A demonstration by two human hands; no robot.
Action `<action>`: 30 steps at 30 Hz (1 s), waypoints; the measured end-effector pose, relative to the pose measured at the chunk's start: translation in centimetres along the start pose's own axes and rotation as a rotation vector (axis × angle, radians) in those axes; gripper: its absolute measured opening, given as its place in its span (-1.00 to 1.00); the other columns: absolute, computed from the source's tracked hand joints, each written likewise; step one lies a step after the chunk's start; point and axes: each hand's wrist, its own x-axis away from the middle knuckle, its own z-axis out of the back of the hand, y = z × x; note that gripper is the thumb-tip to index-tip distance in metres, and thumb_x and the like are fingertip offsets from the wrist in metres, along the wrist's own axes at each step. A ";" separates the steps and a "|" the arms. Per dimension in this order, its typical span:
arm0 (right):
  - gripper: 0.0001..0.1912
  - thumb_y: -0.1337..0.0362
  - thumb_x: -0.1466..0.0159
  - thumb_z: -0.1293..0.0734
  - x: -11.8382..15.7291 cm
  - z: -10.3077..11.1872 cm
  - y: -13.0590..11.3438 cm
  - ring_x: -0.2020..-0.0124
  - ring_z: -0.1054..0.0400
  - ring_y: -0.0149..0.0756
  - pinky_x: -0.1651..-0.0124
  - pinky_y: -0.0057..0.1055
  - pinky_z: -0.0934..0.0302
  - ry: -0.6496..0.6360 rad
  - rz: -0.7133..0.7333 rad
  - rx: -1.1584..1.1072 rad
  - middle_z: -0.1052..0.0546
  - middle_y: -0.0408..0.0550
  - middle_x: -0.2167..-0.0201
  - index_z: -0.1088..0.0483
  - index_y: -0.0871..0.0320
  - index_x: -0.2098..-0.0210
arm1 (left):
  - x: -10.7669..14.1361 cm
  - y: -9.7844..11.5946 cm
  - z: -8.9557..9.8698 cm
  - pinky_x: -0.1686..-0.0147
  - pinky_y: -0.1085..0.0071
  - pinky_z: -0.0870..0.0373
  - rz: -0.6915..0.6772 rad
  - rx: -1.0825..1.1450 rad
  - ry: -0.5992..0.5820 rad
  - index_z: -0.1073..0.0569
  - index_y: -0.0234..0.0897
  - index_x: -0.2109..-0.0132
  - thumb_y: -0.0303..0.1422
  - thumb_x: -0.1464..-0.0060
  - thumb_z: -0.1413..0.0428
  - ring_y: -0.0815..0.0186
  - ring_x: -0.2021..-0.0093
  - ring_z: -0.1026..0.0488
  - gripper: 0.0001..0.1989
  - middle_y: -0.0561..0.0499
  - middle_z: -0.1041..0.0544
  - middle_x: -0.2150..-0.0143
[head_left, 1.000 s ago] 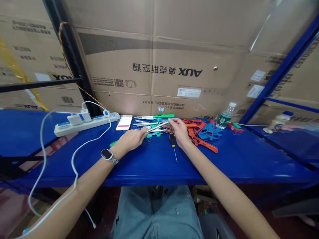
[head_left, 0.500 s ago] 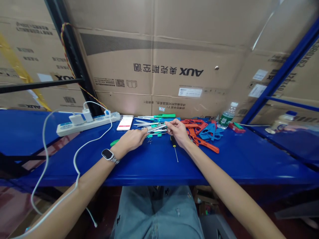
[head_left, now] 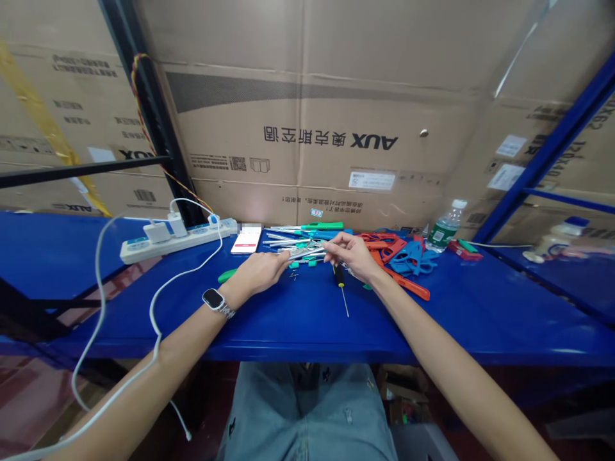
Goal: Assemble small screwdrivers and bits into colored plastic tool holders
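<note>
My left hand [head_left: 263,270], with a watch [head_left: 214,299] on its wrist, is closed on one end of a thin silver metal strip [head_left: 305,255]. The fingers of my right hand [head_left: 350,255] pinch the strip's other end, so it spans between both hands just above the table. Below my right hand lies a screwdriver [head_left: 340,276] with a black and yellow handle, its shaft toward me. Behind the strip are several metal rods [head_left: 283,238] and a green handle [head_left: 325,226]. Another green handle [head_left: 227,276] shows beside my left hand.
Orange plastic frames [head_left: 408,283] and blue ones [head_left: 412,257] are piled right of my right hand, near a water bottle [head_left: 444,227]. At left are a phone [head_left: 246,239], a power strip [head_left: 132,251] and a loose white cable [head_left: 152,307]. A cardboard box [head_left: 307,96] stands behind the blue table [head_left: 298,326].
The whole view has shifted slightly. Both hands stay on the metal strip, and my right hand has tilted a little at its end.
</note>
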 end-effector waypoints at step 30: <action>-0.48 -0.23 -0.42 -0.02 -0.1 -2.4 2.0 0.46 -0.17 -0.27 0.35 -0.34 -0.14 0.227 0.225 0.558 -0.22 -0.16 0.53 -0.07 0.03 0.44 | -0.1 0.5 0.0 0.31 0.29 -0.38 0.024 0.004 0.048 -0.40 -0.29 0.00 -0.23 -0.46 0.23 0.08 0.28 -0.59 -0.64 -0.21 -0.63 0.20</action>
